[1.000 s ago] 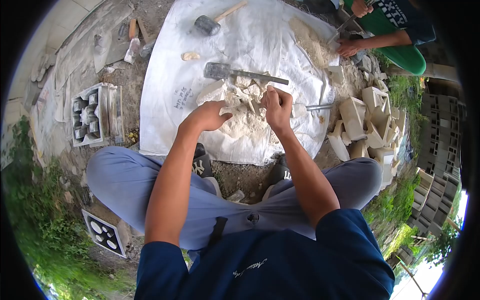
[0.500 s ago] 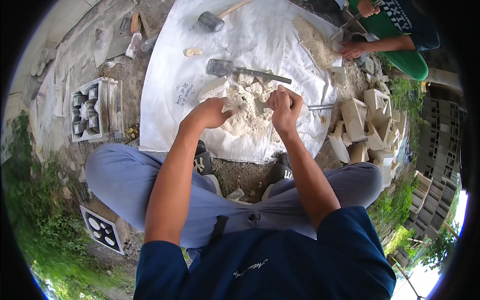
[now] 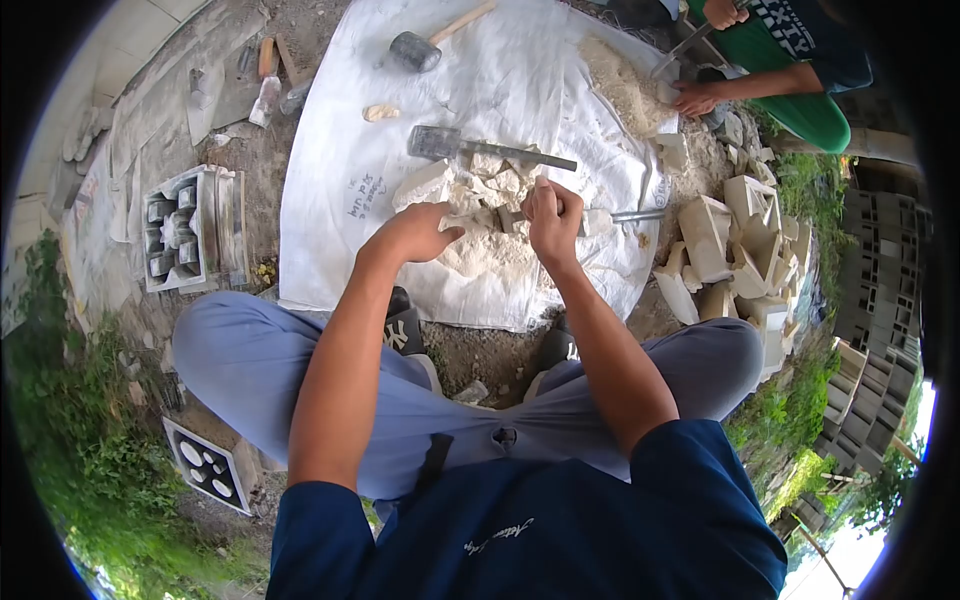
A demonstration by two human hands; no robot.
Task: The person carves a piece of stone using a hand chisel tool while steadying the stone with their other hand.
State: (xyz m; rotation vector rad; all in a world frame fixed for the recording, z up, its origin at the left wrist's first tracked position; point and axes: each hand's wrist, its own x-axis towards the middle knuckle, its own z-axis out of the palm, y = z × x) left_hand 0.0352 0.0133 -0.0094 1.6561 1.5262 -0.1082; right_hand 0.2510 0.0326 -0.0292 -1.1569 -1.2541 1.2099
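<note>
on a creased white sheet (image 3: 322, 250), pale broken stone (image 3: 495, 183) lies heaped in jagged, chalky lumps over fine powder (image 3: 490, 255). the right hand (image 3: 553, 222) is curled closed around a small tool (image 3: 507, 218), whose blunt grey end shows over the heap. the left hand (image 3: 412, 232) curves at the heap's left edge, thumb and fingers apart; whether it grips a lump, i cannot tell. just beyond lies a block-headed mallet (image 3: 435, 142), and to the right, angular, hollow cream blocks (image 3: 706, 236).
</note>
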